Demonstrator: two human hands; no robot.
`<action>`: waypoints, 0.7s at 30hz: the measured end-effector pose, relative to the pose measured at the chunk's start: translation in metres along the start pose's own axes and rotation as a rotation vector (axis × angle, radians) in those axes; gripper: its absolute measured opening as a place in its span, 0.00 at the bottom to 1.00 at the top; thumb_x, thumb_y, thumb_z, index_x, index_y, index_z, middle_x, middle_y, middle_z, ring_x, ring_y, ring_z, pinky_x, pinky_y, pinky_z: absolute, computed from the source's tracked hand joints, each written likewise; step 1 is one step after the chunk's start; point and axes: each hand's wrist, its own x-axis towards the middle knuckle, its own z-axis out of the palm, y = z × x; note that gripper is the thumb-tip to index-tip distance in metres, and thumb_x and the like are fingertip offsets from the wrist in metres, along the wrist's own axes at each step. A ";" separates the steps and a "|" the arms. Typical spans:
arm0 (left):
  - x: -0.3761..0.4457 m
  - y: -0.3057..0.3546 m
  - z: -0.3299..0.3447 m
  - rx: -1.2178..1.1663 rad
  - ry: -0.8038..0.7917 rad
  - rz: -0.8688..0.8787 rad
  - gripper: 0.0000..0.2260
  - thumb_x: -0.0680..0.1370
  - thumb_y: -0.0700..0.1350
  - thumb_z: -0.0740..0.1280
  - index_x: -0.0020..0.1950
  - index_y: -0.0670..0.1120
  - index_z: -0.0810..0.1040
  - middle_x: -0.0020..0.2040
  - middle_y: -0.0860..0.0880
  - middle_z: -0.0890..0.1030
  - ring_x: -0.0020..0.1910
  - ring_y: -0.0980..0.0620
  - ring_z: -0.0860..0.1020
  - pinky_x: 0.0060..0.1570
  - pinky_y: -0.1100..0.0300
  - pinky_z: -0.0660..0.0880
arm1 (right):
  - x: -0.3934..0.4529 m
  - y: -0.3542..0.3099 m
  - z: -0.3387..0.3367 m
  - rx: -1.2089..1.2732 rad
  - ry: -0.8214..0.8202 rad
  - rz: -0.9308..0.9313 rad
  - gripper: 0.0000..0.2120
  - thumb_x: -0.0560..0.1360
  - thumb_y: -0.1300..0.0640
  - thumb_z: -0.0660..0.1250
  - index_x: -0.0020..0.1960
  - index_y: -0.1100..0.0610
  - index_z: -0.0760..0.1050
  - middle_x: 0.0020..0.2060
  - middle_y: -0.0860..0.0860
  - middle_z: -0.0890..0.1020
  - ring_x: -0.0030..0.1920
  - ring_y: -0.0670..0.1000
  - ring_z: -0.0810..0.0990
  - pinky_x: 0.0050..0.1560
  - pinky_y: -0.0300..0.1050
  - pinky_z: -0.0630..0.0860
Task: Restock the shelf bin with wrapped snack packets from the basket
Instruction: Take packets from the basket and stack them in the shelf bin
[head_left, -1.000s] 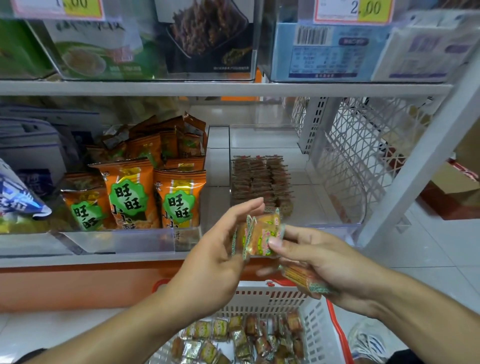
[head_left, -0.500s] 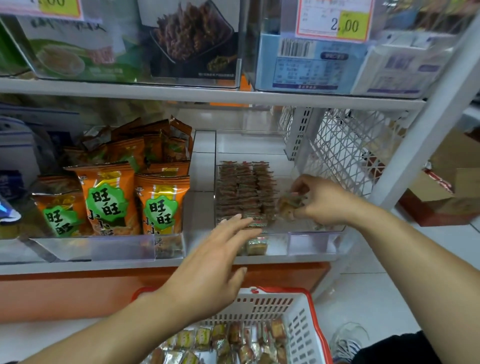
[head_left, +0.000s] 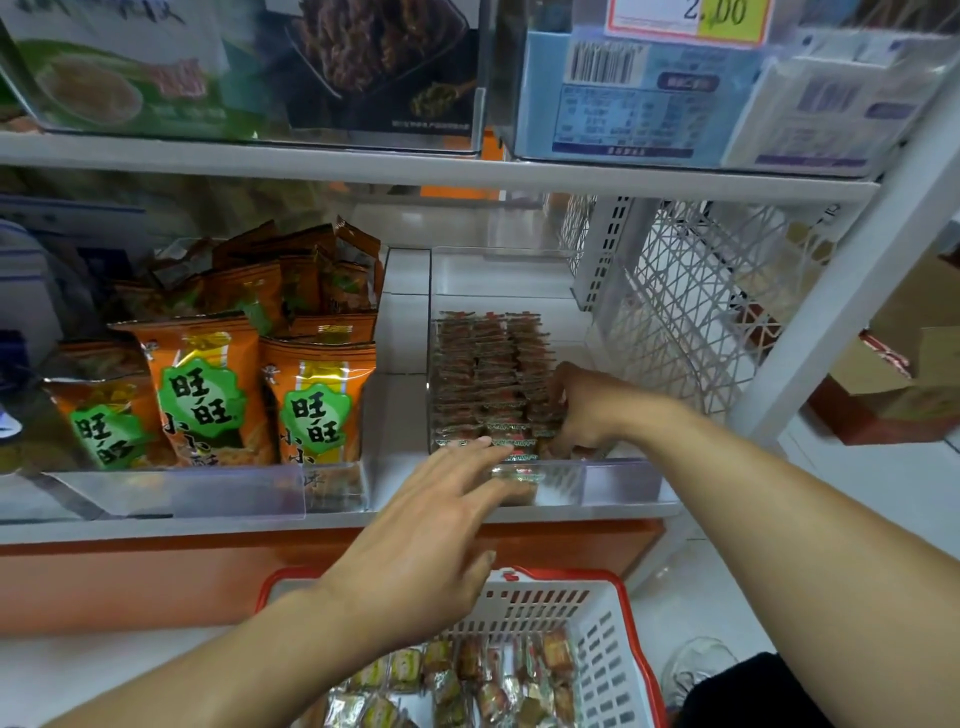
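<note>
The right hand (head_left: 587, 410) has its fingers curled at the packet rows (head_left: 488, 379) in the clear shelf bin (head_left: 618, 480), seemingly pinching one; a careless shove could topple them. The left hand (head_left: 431, 535), fingers spread, touches the front packet (head_left: 511, 475) and might nudge it over the lip into the basket (head_left: 602, 623).

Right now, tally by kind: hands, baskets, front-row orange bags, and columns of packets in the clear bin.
Hands: 2, left hand and right hand
Red-rimmed basket: 1
Front-row orange bags: 3
Stacked packet columns in the clear bin: 3
Total: 9
</note>
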 end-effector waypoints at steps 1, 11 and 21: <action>0.000 -0.001 0.000 -0.001 0.002 0.004 0.27 0.79 0.51 0.69 0.74 0.66 0.62 0.81 0.62 0.55 0.80 0.64 0.45 0.74 0.66 0.38 | -0.002 -0.001 -0.002 0.020 -0.004 0.033 0.28 0.67 0.61 0.79 0.59 0.54 0.67 0.46 0.52 0.80 0.40 0.52 0.82 0.29 0.41 0.78; 0.002 0.025 -0.024 -1.020 0.150 -0.382 0.15 0.76 0.53 0.76 0.60 0.58 0.78 0.50 0.56 0.85 0.50 0.59 0.83 0.51 0.67 0.78 | -0.071 -0.026 -0.001 0.820 0.404 -0.265 0.12 0.71 0.60 0.78 0.49 0.55 0.76 0.39 0.49 0.82 0.27 0.45 0.77 0.27 0.39 0.73; -0.003 0.031 -0.037 -1.509 0.183 -0.491 0.12 0.78 0.43 0.72 0.61 0.41 0.81 0.52 0.39 0.87 0.52 0.42 0.86 0.51 0.56 0.84 | -0.102 -0.048 0.020 1.311 0.140 -0.379 0.14 0.76 0.50 0.64 0.57 0.57 0.78 0.53 0.56 0.85 0.52 0.55 0.84 0.54 0.51 0.80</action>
